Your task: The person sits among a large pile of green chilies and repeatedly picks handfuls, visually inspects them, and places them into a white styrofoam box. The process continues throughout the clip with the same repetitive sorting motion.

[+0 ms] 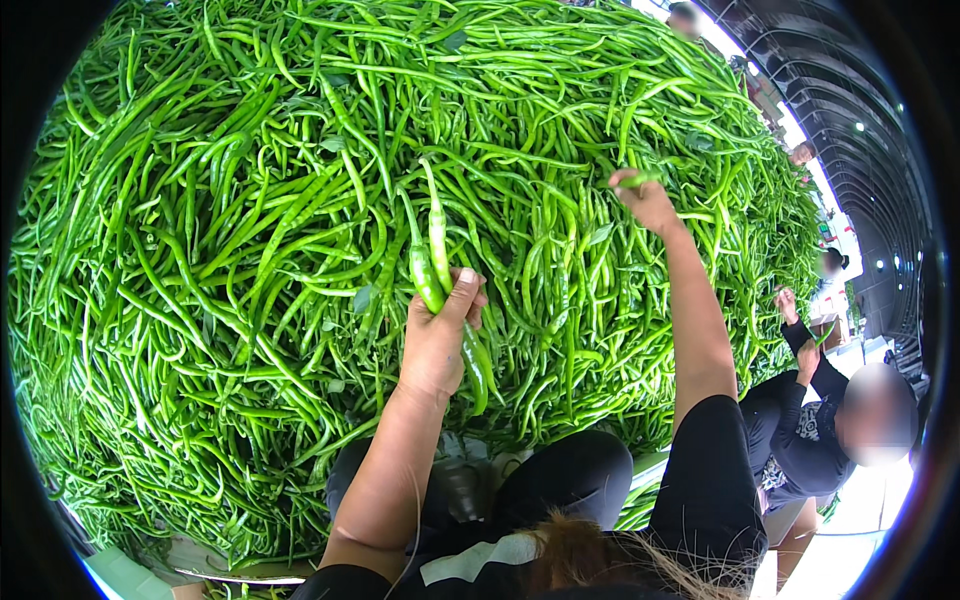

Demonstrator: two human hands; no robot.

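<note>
My left hand (440, 335) is closed around two long green chili peppers (421, 268), stems pointing away from me and lower ends showing below the fist. It hovers over the near middle of a large heap of green chili peppers (290, 230). Farther off and to the right, my right hand (650, 207) reaches over the heap with its fingers pinched. A short stretch of bright green chili pepper (636, 180) shows at those fingertips; the rest of it is hidden.
A co-worker in dark clothes (800, 440) sits at the right, hands raised beside the heap. Other people stand along its far right edge. My knees (565, 480) press close to the near side. A pale green crate (130, 575) stands at the lower left.
</note>
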